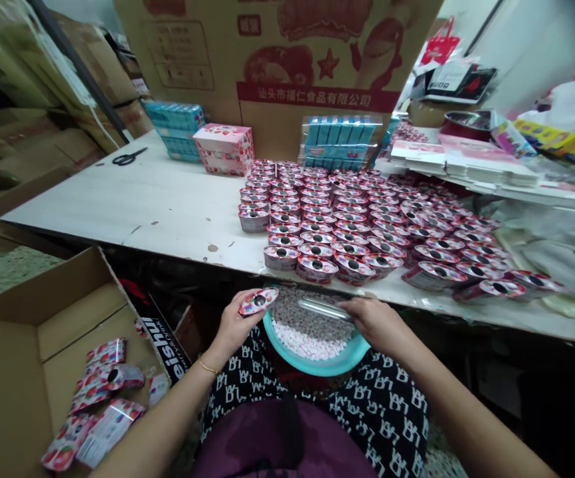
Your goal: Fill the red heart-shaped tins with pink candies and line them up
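Note:
My left hand (232,326) is closed round a small red-and-pink pouch (250,304) with a dark round opening on top, near the left rim of a teal basin (317,367). Small white and pinkish pellets (303,340) fill part of the basin, which rests at my lap; its far side lies in shadow. Over the basin, my right hand (378,324) grips the right end of a clear tube (325,309), which lies nearly level. What the tube contains cannot be made out. Rows of similar upright pouches (317,237) stand on the table just beyond my hands.
A white table (182,206) carries black scissors (129,157), a pink strawberry box (224,149) and blue packs (340,141). Behind them rises a large carton (277,126). Flat white-pink cartons (467,166) lie stacked right. An open cardboard box (8,378) at left holds several pouches (105,358).

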A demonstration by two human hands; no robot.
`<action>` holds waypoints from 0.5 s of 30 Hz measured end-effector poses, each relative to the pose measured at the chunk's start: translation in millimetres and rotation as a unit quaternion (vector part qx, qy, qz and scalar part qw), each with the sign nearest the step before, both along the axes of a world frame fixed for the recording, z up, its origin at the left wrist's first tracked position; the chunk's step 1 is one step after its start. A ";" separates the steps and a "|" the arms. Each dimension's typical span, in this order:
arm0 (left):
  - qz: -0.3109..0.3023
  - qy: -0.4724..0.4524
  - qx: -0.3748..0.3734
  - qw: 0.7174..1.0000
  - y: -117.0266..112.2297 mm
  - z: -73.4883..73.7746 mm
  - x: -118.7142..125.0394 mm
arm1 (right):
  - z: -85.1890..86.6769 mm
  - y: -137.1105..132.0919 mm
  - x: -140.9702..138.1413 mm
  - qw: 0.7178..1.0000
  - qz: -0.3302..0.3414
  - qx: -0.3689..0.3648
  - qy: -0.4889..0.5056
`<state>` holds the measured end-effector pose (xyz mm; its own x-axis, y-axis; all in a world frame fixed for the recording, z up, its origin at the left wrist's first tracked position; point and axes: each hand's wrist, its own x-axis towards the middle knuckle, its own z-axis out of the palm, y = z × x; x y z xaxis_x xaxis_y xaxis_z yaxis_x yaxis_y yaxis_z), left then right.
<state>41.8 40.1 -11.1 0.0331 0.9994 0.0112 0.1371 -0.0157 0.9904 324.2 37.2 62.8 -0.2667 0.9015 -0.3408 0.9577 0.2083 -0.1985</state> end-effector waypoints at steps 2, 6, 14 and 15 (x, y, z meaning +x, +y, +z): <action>0.043 -0.018 0.004 0.999 20.2 13.5 -16.4 | -29.3 -3.0 11.4 0.999 -0.035 -0.026 0.000; 0.108 -0.013 0.044 0.993 91.2 22.0 -30.6 | -88.3 -15.6 8.1 0.996 -0.074 -0.054 0.007; 0.145 0.106 0.037 0.983 184.1 20.5 -28.6 | -133.4 -36.9 -3.0 0.992 -0.076 -0.059 0.075; 0.166 0.126 0.050 0.977 177.1 23.7 -41.5 | -136.4 -34.8 0.8 0.995 -0.075 -0.050 0.050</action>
